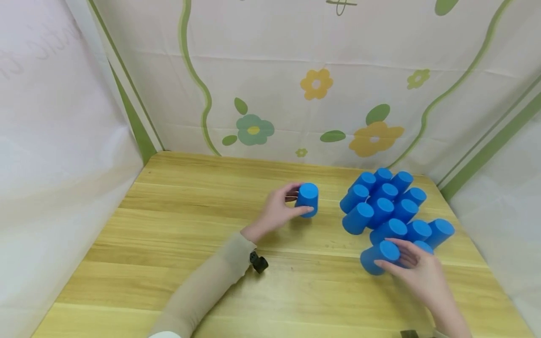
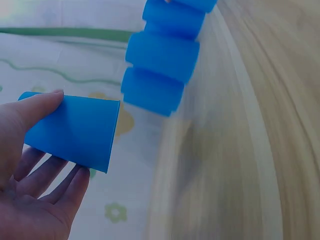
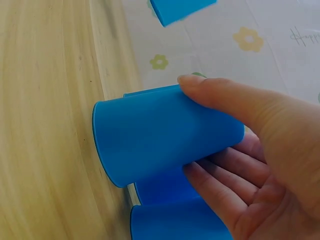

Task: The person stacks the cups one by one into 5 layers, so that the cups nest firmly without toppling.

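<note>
My left hand [image 1: 279,206] holds an upside-down blue cup [image 1: 307,202] between thumb and fingers, left of the other cups. In the left wrist view that cup [image 2: 75,130] is gripped with its wide rim facing the tabletop, a gap showing under it. At the near end of the cup group, my right hand [image 1: 418,267] grips another upside-down blue cup [image 1: 378,258]. The right wrist view shows the thumb across one side of this cup [image 3: 160,132] and the fingers beneath. Part of a further cup [image 1: 424,246] is hidden behind the right hand.
Several upside-down blue cups [image 1: 382,211] stand close together on the right part of the wooden table [image 1: 190,225]. Behind the table hangs a white cloth [image 1: 279,94] with printed flowers, and more white cloth closes off both sides.
</note>
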The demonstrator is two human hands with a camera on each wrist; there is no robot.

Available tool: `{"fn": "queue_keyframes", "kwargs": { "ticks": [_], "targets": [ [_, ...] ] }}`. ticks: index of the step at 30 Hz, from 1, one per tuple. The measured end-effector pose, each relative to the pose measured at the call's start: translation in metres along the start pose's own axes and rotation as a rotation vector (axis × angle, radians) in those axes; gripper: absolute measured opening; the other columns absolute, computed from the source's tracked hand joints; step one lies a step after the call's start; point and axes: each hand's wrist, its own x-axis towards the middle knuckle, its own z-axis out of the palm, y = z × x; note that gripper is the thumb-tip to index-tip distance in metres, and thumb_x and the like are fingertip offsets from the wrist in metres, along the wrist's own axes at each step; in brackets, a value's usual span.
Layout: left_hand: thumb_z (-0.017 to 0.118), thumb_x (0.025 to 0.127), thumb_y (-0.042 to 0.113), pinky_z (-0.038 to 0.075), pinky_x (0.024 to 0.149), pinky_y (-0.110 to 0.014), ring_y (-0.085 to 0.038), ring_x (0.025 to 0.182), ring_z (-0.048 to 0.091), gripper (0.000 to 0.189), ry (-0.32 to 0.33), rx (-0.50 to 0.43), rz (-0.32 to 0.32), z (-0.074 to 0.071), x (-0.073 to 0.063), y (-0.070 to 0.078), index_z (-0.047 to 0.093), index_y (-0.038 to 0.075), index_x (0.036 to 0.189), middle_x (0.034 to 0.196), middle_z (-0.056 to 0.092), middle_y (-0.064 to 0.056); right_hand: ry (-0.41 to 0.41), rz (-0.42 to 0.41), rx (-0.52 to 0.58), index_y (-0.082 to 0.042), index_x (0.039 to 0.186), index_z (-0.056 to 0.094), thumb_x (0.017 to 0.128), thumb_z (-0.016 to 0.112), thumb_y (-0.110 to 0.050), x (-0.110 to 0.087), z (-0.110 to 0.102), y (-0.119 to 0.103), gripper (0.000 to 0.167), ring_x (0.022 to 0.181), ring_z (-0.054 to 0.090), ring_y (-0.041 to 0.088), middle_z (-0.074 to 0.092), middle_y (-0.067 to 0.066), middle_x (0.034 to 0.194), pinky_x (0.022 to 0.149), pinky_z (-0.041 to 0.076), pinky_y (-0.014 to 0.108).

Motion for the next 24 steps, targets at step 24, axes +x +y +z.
{"fn": "queue_keyframes", "kwargs": {
  "ticks": [24],
  "targets": [
    [0.082, 0.089, 0.014, 0.049, 0.102, -0.047, -0.035, 0.120, 0.059, 0.060, 0.325, 0.158, -0.138, -0.141, -0.037, -0.058, 0.055, -0.001, 0.140, 0.132, 0.061, -0.020, 0.001, -0.007, -0.001, -0.003, 0.135, 0.061, 0.082, 0.086, -0.041, 0.002, 0.002, 0.007, 0.070, 0.114, 0.065, 0.041, 0.064, 0.024, 0.129, 0.076, 0.052, 0.011]
  ]
}}
